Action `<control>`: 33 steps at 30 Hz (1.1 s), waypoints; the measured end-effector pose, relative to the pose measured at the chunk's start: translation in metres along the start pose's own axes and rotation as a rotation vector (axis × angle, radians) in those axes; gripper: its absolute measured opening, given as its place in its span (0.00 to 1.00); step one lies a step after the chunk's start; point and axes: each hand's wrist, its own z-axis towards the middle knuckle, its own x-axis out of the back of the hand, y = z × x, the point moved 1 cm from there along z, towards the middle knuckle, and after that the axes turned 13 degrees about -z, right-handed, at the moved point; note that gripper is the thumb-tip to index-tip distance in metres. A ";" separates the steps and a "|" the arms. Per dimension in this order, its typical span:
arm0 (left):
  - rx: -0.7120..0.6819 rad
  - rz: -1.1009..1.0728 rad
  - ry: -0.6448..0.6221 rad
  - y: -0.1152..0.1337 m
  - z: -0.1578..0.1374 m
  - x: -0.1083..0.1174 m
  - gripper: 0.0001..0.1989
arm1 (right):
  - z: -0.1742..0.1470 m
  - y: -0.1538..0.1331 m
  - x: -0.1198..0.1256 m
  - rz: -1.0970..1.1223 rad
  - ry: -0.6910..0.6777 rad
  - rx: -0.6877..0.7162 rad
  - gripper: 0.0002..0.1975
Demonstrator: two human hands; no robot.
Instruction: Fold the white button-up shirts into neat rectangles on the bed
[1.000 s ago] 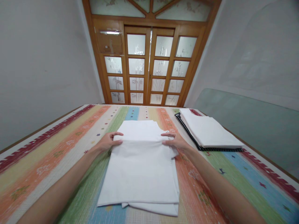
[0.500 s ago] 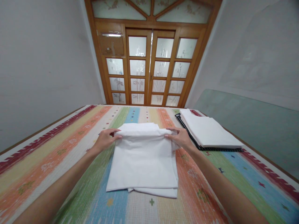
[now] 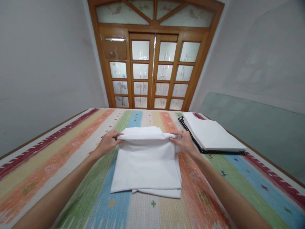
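In the middle of the head view lies a folded white cloth (image 3: 146, 168), partly doubled over, on a striped, colourful bed cover (image 3: 78, 187). My left hand (image 3: 108, 142) pinches the left end of a raised fold that runs across the cloth. At the right end of the same fold, my right hand (image 3: 184, 142) grips the fabric between thumb and fingers. A flat layer of the cloth extends beyond the fold, away from me. Along the near edge a lower layer pokes out slightly at the right.
To the right rests a folded white fabric stack (image 3: 213, 132) on top of a folded black-and-white piece (image 3: 202, 150). A pale green board (image 3: 254, 127) runs along the right wall. Wooden doors with glass panes (image 3: 153, 70) stand beyond the far edge.
Both hands keep hold of the fold. The cloth's near edge has drawn slightly away from me, and the right hand sits a touch farther right. The camera view has tilted slightly.
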 end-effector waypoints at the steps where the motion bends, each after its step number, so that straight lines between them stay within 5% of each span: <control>1: -0.007 0.001 0.000 0.002 0.000 0.000 0.14 | -0.001 0.001 0.000 -0.024 0.038 0.005 0.14; 5: -0.045 0.005 0.013 0.011 0.000 0.002 0.12 | -0.002 0.001 0.002 -0.005 0.116 0.106 0.10; 10: -0.078 -0.023 0.045 0.021 0.001 0.005 0.11 | -0.004 0.001 0.010 0.130 -0.094 0.234 0.07; 17: 0.069 -0.276 -0.066 0.038 0.002 0.011 0.15 | -0.002 -0.010 0.043 0.182 -0.043 0.213 0.08; 26: 0.092 -0.448 0.030 0.083 0.002 0.040 0.20 | 0.021 -0.038 0.114 0.238 0.006 0.239 0.16; 33: 0.196 -0.707 0.149 0.099 0.007 0.046 0.22 | 0.042 -0.062 0.145 0.514 0.016 0.086 0.21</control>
